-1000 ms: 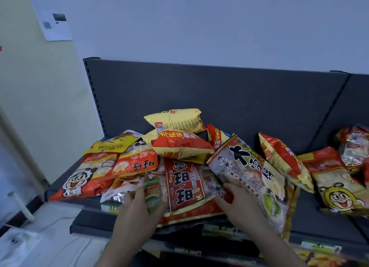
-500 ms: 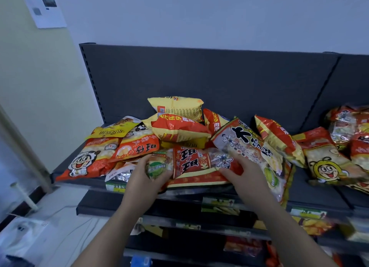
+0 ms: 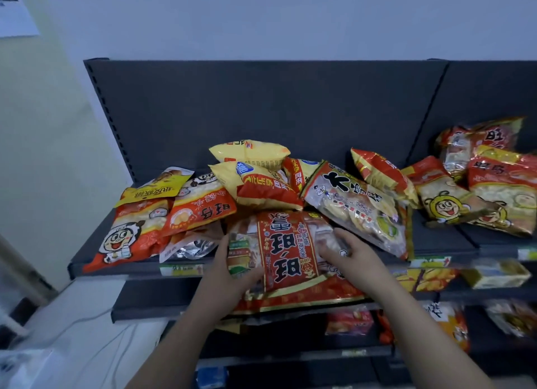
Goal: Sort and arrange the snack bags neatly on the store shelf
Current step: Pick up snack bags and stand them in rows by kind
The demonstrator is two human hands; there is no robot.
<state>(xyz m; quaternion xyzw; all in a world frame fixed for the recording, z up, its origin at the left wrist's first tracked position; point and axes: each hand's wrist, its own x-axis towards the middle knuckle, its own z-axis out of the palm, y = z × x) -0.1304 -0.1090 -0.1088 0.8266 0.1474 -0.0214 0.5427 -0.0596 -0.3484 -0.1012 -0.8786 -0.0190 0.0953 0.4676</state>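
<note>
At the left end of the top shelf (image 3: 139,268), a red cartoon-face bag (image 3: 130,237) lies flat with a yellow bag (image 3: 154,189) and an orange-red bag (image 3: 200,209) overlapping it; a silver-foil bag (image 3: 189,247) sits at the shelf's front edge beside them.

The left hand (image 3: 232,268) holds the left edge of the large red rice-cracker bag (image 3: 286,257), thumb on top and fingers underneath. The bag hangs tilted past the shelf's front edge, over the lower shelves.

The right hand (image 3: 353,256) holds the same bag's right edge, its grip closed on the film. Behind, a heap of yellow-and-red chip bags (image 3: 255,182) and a clear cracker bag (image 3: 357,211) lean on one another. Further right, bee-print bags (image 3: 447,205) lie loosely scattered.

Judged step: extraction of one bag from the mixed pile for sorting. The next move calls for setting it with its matching brand, probably after clearing flat space, while supporting both edges so that the neighbouring bags do not slide off.
</note>
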